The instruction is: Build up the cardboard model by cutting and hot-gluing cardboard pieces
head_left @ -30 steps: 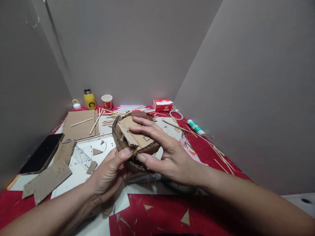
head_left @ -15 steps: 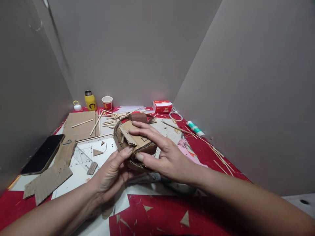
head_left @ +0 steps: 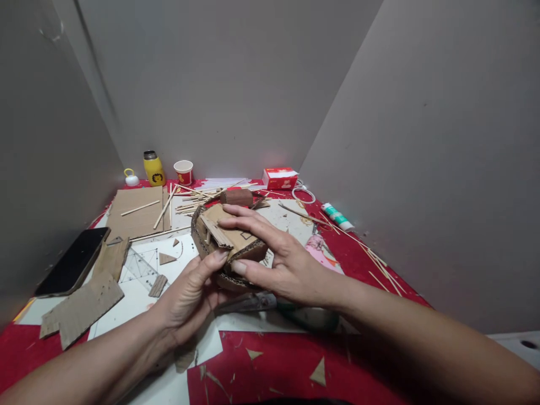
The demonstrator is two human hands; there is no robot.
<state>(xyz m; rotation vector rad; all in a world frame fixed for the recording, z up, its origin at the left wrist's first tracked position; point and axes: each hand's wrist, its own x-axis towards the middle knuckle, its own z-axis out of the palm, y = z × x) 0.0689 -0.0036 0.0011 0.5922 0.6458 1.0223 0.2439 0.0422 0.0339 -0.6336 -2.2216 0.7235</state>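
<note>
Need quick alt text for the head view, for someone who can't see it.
Both hands, left hand and right hand, grip a small cardboard model above a red table littered with cardboard scraps, wooden sticks and a phone.

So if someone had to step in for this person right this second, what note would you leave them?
Left hand: grips the cardboard model from below, thumb on its near edge.
Right hand: fingers spread over the model's top, thumb at its near edge.
The model is held just above the table, over a tool with a dark handle.
Done: curved corrugated wall and flat top pieces are on the model.
Left: cannot tell from here. Wooden sticks, cardboard scraps and glue stick lie around.
</note>
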